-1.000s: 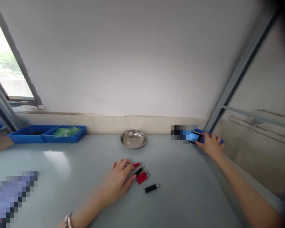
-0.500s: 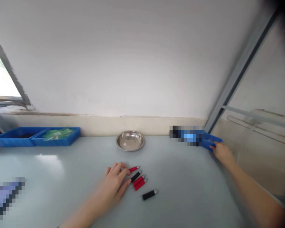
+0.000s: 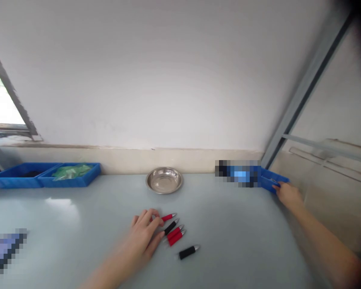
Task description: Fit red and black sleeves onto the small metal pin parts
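Observation:
Short pen front sections with rubber grips and silver tips lie on the table. My left hand (image 3: 146, 230) rests over their back ends, fingers bent but apart, thumb beside the black-grip piece (image 3: 171, 227). Its fingertips partly cover the farthest red-grip piece (image 3: 167, 217). Two more red-grip pieces (image 3: 175, 237) lie side by side just right of the thumb, and another black-grip piece (image 3: 187, 252) lies apart, nearer me. At the far right, my right hand (image 3: 289, 195) is closed on the near rim of a blue tray (image 3: 269, 184). Small contents in this tray are too indistinct to name.
A round metal dish (image 3: 164, 180) stands by the wall. Two blue trays (image 3: 69, 182) sit at the back left, one with green plastic bags (image 3: 72, 171). Blurred-out items lie beside the right tray and at the left edge. A metal post (image 3: 307, 92) rises at right.
My right hand has shifted slightly right, and the blue tray's near end has moved with it. My left hand stays over the pen pieces.

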`<state>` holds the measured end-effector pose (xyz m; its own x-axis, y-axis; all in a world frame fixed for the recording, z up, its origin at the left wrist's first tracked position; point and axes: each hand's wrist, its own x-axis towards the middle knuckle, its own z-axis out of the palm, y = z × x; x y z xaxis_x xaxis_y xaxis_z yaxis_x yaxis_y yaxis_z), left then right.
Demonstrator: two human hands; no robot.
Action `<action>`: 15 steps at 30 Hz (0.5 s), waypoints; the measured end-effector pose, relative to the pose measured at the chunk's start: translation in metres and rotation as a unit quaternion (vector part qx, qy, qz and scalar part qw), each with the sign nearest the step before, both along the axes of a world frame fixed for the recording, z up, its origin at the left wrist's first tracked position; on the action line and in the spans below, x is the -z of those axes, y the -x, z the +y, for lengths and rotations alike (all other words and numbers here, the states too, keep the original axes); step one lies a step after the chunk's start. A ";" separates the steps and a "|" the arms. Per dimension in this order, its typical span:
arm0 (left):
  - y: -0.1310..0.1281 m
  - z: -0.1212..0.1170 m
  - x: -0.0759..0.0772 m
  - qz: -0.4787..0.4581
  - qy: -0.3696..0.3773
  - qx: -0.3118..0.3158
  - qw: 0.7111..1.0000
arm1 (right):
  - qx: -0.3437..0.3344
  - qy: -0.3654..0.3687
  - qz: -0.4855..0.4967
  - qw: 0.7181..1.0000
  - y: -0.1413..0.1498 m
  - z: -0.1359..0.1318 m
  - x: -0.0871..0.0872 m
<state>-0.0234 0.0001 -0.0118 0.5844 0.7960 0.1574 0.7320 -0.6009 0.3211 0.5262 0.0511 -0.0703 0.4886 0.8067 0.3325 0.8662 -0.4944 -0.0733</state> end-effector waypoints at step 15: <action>0.001 0.000 0.000 0.004 -0.026 0.009 1.000 | 0.041 -0.026 0.023 0.999 -0.004 0.000 0.004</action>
<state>-0.0246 -0.0001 -0.0122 0.5998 0.7764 0.1934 0.7236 -0.6295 0.2832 0.5298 0.0513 -0.0738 0.5680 0.7458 0.3480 0.8181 -0.5577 -0.1401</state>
